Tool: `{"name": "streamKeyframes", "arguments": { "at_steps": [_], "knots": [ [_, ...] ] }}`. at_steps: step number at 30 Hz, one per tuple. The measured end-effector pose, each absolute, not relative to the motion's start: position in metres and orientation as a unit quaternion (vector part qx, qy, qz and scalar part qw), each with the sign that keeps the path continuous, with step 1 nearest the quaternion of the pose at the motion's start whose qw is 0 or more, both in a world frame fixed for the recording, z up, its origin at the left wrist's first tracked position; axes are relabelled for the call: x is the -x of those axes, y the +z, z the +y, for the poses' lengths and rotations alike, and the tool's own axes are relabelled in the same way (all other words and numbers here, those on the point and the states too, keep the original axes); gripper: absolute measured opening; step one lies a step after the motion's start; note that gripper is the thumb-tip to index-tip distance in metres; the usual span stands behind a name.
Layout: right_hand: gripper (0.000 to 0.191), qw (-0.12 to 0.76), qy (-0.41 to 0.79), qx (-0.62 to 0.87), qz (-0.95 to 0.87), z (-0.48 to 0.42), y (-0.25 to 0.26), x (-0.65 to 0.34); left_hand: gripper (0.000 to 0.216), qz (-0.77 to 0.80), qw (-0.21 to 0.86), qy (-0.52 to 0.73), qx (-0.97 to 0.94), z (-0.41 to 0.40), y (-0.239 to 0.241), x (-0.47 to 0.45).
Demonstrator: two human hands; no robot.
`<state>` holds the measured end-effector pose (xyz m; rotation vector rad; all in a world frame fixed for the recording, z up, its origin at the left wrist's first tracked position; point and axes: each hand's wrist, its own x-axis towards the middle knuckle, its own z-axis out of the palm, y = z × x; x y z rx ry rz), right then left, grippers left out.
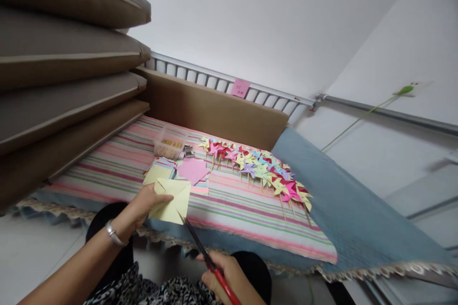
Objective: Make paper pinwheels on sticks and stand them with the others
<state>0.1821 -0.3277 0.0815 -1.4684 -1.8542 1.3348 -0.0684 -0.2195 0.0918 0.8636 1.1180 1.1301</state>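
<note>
My left hand [151, 201] pinches a square of pale yellow paper [181, 191] by its left side, thumb on top. Cut lines run inward from the paper's corners. My right hand [225, 274] grips red-handled scissors [203, 249], whose dark blades reach the paper's lower right corner. Just beyond the paper lie stacks of coloured paper squares: a yellow-topped stack [160, 173] and a pink-topped one [193, 169]. Whether the blades are parted is too small to tell.
Several paper pinwheels [250, 167] on sticks lie in rows on the striped cloth [229, 207]. A clear plastic box [170, 143] with small sticks stands behind the paper stacks. Stacked brown cushions [71, 57] rise at the left; a brown panel [211, 107] borders the back.
</note>
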Motion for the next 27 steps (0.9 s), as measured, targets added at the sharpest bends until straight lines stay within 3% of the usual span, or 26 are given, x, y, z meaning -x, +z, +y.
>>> {"name": "streamKeyframes", "arguments": {
  "at_steps": [27],
  "knots": [
    [0.014,0.244,0.473,0.56,-0.635,-0.321,0.088,-0.156,0.034,0.493,0.622,0.469,-0.389,-0.226,0.089,0.057]
  ]
}}
